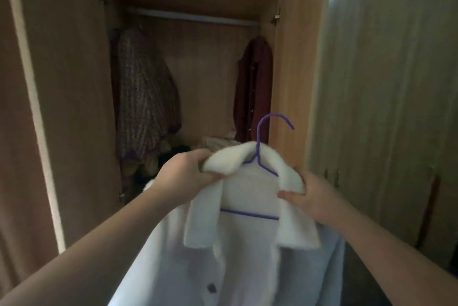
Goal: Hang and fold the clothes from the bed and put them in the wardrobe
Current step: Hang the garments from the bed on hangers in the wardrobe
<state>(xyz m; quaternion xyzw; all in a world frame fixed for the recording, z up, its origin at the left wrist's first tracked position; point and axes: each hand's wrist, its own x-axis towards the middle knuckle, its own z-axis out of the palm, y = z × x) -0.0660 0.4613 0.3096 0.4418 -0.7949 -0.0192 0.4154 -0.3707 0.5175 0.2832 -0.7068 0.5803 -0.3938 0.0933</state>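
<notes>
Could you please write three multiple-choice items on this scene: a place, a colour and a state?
1. Where does the dark red garment hang? A. rail's right end B. rail's left end C. on a door
2. What colour is the hanger? A. green B. purple C. black
3. What is the left hand doing? A. hanging idle B. touching the rail C. gripping the white coat
Answers: 1 A, it hangs by the right wall; 2 B, its purple hook shows above the collar; 3 C, it curls round the collar.

Dim, soft, slightly blurred view; wardrobe [193, 63] interior shadowed, edges bowed by wide-angle distortion.
</notes>
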